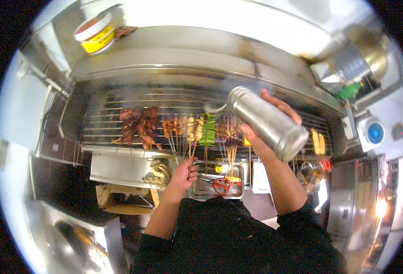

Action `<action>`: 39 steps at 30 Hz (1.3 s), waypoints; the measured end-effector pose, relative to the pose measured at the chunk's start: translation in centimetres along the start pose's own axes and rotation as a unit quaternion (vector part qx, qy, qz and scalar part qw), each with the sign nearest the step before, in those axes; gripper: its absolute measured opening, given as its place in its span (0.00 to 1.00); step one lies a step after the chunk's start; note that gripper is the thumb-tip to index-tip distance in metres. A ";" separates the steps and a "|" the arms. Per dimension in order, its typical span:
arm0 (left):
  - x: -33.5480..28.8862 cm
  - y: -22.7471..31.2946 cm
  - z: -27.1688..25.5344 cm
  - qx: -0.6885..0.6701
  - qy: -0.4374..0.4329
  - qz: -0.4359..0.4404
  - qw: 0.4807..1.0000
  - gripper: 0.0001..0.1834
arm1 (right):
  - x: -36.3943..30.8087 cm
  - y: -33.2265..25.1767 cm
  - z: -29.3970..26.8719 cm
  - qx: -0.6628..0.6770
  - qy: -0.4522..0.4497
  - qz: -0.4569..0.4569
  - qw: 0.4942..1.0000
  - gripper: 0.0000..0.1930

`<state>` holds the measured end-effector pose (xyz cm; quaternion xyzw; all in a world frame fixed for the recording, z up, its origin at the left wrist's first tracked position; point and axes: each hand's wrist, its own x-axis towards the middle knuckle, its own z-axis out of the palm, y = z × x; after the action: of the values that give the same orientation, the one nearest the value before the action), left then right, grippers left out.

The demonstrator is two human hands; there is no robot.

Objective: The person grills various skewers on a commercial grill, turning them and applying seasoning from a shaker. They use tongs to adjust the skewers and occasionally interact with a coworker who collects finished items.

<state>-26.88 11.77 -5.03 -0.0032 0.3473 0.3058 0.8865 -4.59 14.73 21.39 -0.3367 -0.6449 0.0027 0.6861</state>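
My right hand (257, 142) grips a metal shaker (267, 121) tilted over the grill, its top end toward the left. A pale streak of seasoning (215, 108) comes from that end, above the green vegetable skewers (207, 130). At the grill's near edge, my left hand (184, 175) is closed around stick ends of skewers. The sticks lead up to pale skewers (191, 129) and browned meat skewers (169, 126); which ones it holds is partly hidden. More dark skewers (229, 128) lie to the right of the green ones.
Large browned meat pieces (137, 127) lie on the grill's left, yellow skewers (318, 142) on its right. Red-handled scissors (221, 185) rest in a metal tray (217, 196) near my body. A yellow-and-white tub (95, 36) stands on the back ledge. Small round containers (307, 171) stand front right.
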 end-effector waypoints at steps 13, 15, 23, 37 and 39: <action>-0.5 -2.1 4.6 0.188 0.144 0.243 0.940 0.09 | -18.3 -1.2 -49.8 0.105 0.646 0.509 0.559 0.24; -0.1 -3.7 7.0 0.215 0.140 0.258 0.931 0.09 | -23.3 -2.5 -57.8 0.112 0.632 0.549 0.535 0.28; 7.0 -19.3 21.0 0.223 0.079 0.278 0.931 0.07 | -35.0 2.9 -79.4 0.136 0.550 0.700 0.435 0.19; 24.0 -44.1 35.5 0.387 0.069 0.167 0.904 0.10 | -32.9 10.3 -81.2 -0.618 0.211 0.452 0.607 0.14; 26.0 -45.9 36.0 0.396 0.081 0.150 0.902 0.10 | -31.1 10.4 -75.7 -0.420 0.060 0.526 0.737 0.17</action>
<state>35.08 -3.68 -3.27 0.3752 0.5066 0.2716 0.7272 61.75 -25.51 -6.46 -0.8758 -0.2582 0.0723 0.4013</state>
